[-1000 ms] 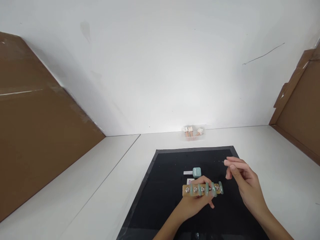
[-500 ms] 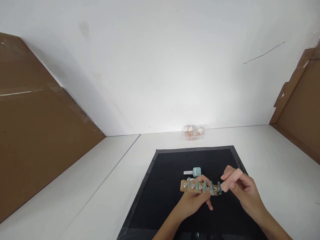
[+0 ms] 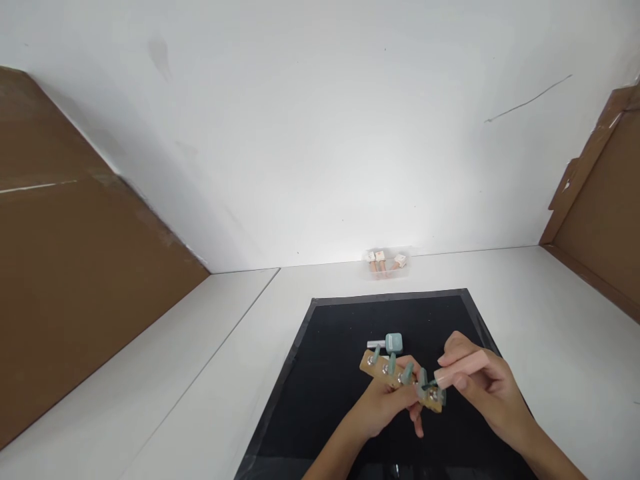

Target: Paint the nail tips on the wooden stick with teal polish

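Observation:
My left hand [image 3: 383,408] is closed around a gold-coloured nail display strip [image 3: 380,371] with a row of silver balls. Several green false nails [image 3: 407,373] stand up from it, and the strip tilts down to the right. In my right hand [image 3: 495,393] is a nail polish brush [image 3: 463,369], pinched by its pale pink handle. Its dark tip meets or nearly meets a nail near the strip's right end; exact contact is too small to tell. Just behind the strip lies a green nail polish bottle [image 3: 394,343] with a silver cap, on its side.
A black mat [image 3: 330,373] lies under both hands on the white table [image 3: 240,373]. At the back by the white wall stands a clear plastic box [image 3: 405,272] holding several small bottles with pinkish parts. Brown cardboard panels [image 3: 90,267] flank the table.
My right hand came in from the right, turned the pink-handled brush into view, and brought its tip to the nails. The strip in my left hand has tilted, its right end lower.

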Action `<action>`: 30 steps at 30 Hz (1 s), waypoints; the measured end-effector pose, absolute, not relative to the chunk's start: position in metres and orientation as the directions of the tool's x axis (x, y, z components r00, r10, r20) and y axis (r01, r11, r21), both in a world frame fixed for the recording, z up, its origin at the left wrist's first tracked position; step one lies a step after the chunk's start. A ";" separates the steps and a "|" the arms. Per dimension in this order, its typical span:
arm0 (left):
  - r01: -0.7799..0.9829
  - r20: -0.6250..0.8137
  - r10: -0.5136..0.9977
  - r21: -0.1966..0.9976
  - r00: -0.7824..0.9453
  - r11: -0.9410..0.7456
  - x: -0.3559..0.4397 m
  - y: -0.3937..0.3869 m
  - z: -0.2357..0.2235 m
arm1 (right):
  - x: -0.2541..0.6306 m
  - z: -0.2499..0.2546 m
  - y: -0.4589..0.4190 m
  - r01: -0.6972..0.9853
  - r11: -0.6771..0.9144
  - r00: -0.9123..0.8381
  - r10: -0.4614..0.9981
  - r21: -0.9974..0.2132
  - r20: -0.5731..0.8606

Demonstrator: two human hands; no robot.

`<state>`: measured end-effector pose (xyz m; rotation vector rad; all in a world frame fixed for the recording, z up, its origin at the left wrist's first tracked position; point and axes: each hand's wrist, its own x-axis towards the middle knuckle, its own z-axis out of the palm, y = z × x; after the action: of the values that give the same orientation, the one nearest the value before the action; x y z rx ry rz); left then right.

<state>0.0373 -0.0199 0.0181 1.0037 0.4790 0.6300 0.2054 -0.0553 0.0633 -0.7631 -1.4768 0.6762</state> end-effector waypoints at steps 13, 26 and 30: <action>-0.079 -0.148 0.512 0.916 0.846 0.394 0.038 -0.021 0.012 | 0.203 0.057 -0.054 0.118 0.608 -0.028 0.793 -0.785 0.609; -0.078 -0.138 0.447 0.899 0.884 0.431 0.036 -0.021 0.005 | 0.205 0.050 -0.053 0.190 0.560 0.039 0.817 -0.807 0.576; -0.095 -0.111 0.434 0.900 0.894 0.426 0.035 -0.019 0.002 | 0.204 0.054 -0.054 0.158 0.595 0.036 0.794 -0.788 0.606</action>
<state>0.0352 -0.0193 0.0020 1.0858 0.3516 0.3391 0.2041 -0.0543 0.0539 -0.8496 -1.4837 0.5928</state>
